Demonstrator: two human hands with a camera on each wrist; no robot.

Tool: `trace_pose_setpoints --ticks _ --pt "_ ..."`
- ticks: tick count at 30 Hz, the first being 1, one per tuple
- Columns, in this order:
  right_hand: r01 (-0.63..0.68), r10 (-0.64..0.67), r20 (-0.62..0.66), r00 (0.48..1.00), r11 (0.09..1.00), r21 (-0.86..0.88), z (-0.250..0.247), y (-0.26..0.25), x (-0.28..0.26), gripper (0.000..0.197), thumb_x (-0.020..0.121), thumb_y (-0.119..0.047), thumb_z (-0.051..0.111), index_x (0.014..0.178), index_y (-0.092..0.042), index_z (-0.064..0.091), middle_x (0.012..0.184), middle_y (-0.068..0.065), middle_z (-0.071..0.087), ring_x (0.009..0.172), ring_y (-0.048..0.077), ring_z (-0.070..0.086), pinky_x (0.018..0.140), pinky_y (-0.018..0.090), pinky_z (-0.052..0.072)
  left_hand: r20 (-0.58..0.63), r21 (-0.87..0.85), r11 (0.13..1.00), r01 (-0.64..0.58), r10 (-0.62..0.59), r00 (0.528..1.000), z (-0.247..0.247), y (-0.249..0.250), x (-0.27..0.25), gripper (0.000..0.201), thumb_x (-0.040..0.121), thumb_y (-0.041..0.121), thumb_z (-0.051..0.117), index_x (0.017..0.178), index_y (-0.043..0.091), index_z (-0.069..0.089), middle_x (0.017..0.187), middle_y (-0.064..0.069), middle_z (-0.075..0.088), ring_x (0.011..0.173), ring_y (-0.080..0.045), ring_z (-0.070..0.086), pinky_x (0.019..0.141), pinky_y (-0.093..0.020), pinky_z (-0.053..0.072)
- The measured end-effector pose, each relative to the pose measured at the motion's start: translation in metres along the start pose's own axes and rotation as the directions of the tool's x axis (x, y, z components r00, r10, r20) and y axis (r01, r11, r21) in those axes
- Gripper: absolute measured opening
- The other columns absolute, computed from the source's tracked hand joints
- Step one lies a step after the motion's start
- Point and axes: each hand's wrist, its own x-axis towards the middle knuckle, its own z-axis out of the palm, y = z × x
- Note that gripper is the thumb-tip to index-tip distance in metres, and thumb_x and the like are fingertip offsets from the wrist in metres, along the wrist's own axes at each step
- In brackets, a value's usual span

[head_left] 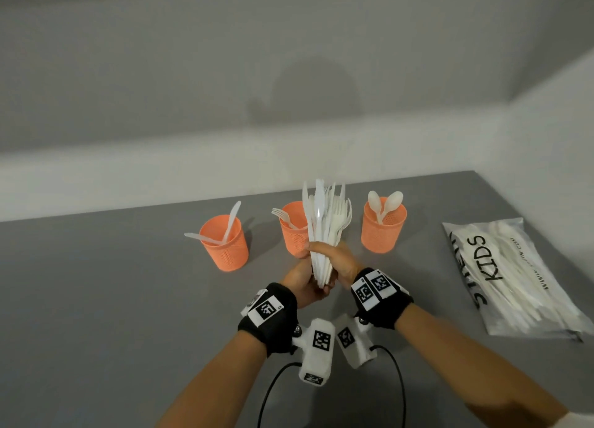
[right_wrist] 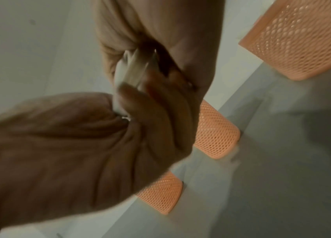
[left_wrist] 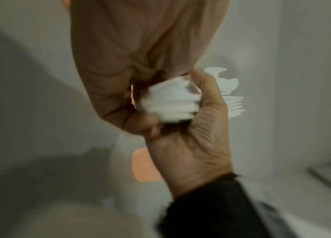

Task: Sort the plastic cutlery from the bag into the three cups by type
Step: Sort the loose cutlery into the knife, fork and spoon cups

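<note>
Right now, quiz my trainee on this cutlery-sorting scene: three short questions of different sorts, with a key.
1. True or false: the right orange cup holds spoons.
2. Multiple choice: the bundle of white cutlery is held by A) the left hand only, B) both hands, left and right hand, C) neither hand.
3. Fill in: the bag printed KIDS lies on the grey table to the person's ____ of the cups.

Key: 1 true; 2 B; 3 right.
</note>
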Motion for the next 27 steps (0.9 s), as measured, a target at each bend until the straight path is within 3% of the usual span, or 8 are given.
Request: trace_pose_setpoints --ticks 4,7,10,12,16,21,23,27 --pt "-0.033 0.043 -0.041 0.998 0.975 0.218 -0.007 0.008 0.008 0.003 0.088 -0.006 0.056 0.087 -0.004 0.058 0.049 0.001 0.061 0.047 0.014 0.063 0.052 0.026 0.054 -0.100 0.252 0.967 -0.043 0.070 0.993 -0.030 0.003 0.002 0.026 0.093 0.012 0.040 0.070 0.013 0.051 0.066 -0.004 0.050 0.057 -0.015 0.049 0.049 -0.020 0.046" --pt "-0.121 0.118 0.030 0.993 0.976 0.179 -0.012 0.013 0.006 0.006 0.088 -0.007 0.054 0.093 -0.009 0.058 0.051 0.000 0.055 0.042 0.010 0.052 0.043 0.021 0.045 -0.112 0.233 0.952 -0.197 0.227 0.967 -0.043 0.015 0.006 0.020 0.094 0.013 0.046 0.075 0.015 0.051 0.069 -0.002 0.051 0.059 -0.013 0.050 0.040 -0.015 0.045" --pt "-0.177 0.165 0.101 0.981 0.975 0.131 -0.010 0.018 0.001 0.006 0.088 -0.006 0.055 0.091 -0.009 0.060 0.058 0.002 0.058 0.043 0.010 0.052 0.042 0.020 0.044 -0.099 0.284 0.911 -0.300 0.339 0.936 -0.043 0.026 0.009 0.013 0.094 0.021 0.051 0.087 0.012 0.058 0.077 0.000 0.058 0.065 -0.011 0.054 0.048 -0.014 0.048" --pt "-0.186 0.175 0.125 0.977 0.979 0.087 -0.006 0.021 -0.001 0.003 0.088 -0.007 0.056 0.090 -0.008 0.059 0.065 0.004 0.061 0.045 0.010 0.056 0.043 0.021 0.046 -0.111 0.337 0.887 -0.317 0.372 0.921 -0.041 0.027 0.013 0.014 0.091 0.022 0.056 0.091 0.009 0.061 0.080 -0.003 0.062 0.067 -0.012 0.056 0.055 -0.019 0.048" --pt "-0.161 0.161 0.144 0.976 0.987 -0.013 -0.003 0.022 -0.008 0.005 0.090 -0.013 0.056 0.090 -0.011 0.061 0.076 0.006 0.065 0.054 0.010 0.062 0.051 0.021 0.050 -0.178 0.363 0.879 -0.310 0.392 0.903 -0.039 0.022 0.019 0.016 0.085 0.013 0.064 0.071 0.009 0.058 0.068 -0.009 0.060 0.057 -0.017 0.055 0.059 -0.027 0.050" --pt "-0.160 0.156 0.129 0.979 0.987 0.023 -0.010 0.026 -0.009 0.015 0.091 -0.017 0.055 0.098 -0.007 0.063 0.085 0.011 0.068 0.063 0.016 0.068 0.054 0.024 0.053 -0.187 0.349 0.880 -0.321 0.401 0.897 -0.042 0.024 0.020 0.017 0.089 0.009 0.055 0.073 0.006 0.058 0.070 -0.010 0.064 0.062 -0.022 0.061 0.066 -0.030 0.056" --pt "-0.156 0.151 0.083 0.985 0.986 0.055 -0.011 0.028 -0.006 0.014 0.089 -0.012 0.057 0.100 -0.006 0.060 0.085 0.014 0.068 0.063 0.021 0.068 0.054 0.027 0.053 -0.240 0.327 0.867 -0.375 0.460 0.855 -0.044 0.029 0.021 0.017 0.091 0.008 0.047 0.079 0.003 0.058 0.068 -0.010 0.062 0.062 -0.023 0.061 0.070 -0.036 0.054" --pt "-0.101 0.101 -0.011 0.995 0.993 0.057 -0.009 0.032 -0.003 0.010 0.089 0.000 0.052 0.090 -0.008 0.057 0.063 0.010 0.057 0.050 0.019 0.054 0.045 0.024 0.046 -0.257 0.421 0.773 -0.474 0.603 0.755 -0.047 0.033 0.025 0.014 0.093 0.014 0.044 0.083 0.008 0.053 0.061 0.001 0.046 0.057 -0.016 0.045 0.058 -0.029 0.040"
